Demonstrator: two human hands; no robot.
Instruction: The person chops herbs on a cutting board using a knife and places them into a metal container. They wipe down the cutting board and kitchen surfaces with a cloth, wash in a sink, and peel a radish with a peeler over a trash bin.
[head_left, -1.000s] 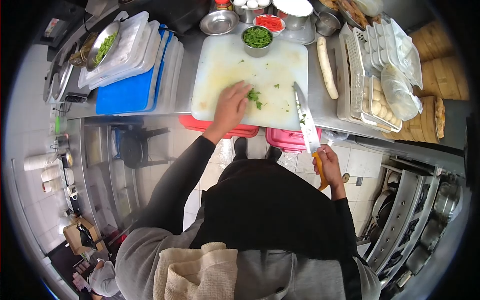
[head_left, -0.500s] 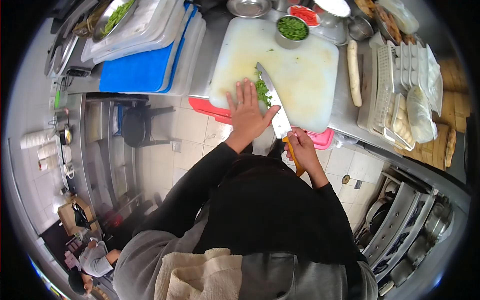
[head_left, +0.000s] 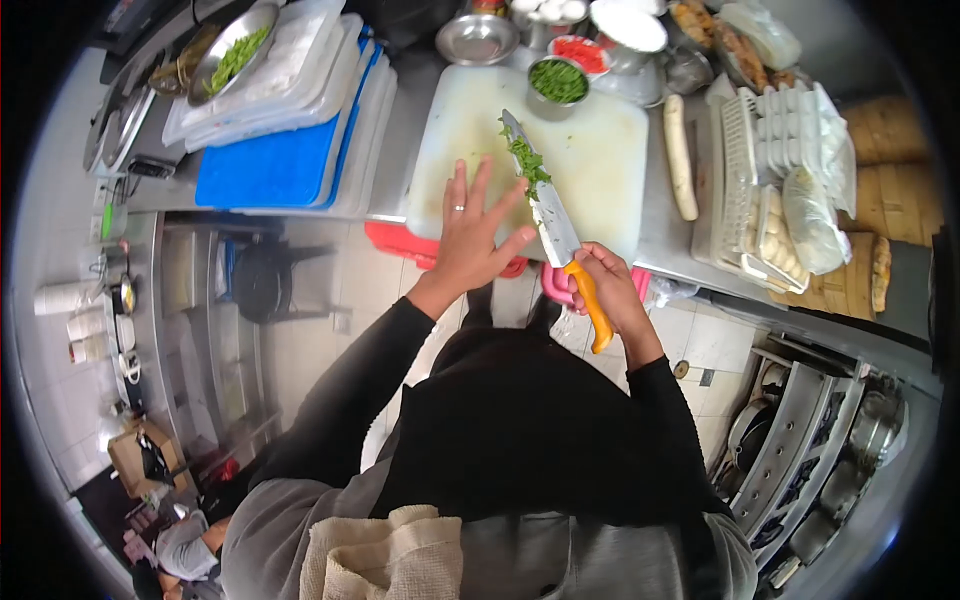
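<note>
In my right hand point(head_left: 608, 285) is the yellow handle of a large kitchen knife point(head_left: 557, 232), its blade pointing away from me over the cutting board point(head_left: 460, 110). Chopped green herbs point(head_left: 528, 165) lie along the flat of the blade, toward its tip. My left hand point(head_left: 478, 235), fingers spread and a ring on one of them, is just left of the blade and holds nothing. At the board's far edge stands a metal cup of chopped greens point(head_left: 558, 82).
Stacked lidded containers point(head_left: 270, 165) are on the left, below a bowl of green pieces point(head_left: 236, 62). A long white root vegetable point(head_left: 680, 158) lies right of the board, beside a white basket point(head_left: 742, 190). Behind the board are a metal dish point(head_left: 476, 40) and a bowl of red strips point(head_left: 582, 55).
The herbs that lay beside the blade under my left hand are now on top of it. My left hand has drawn away from them to the left. The knife appears raised.
</note>
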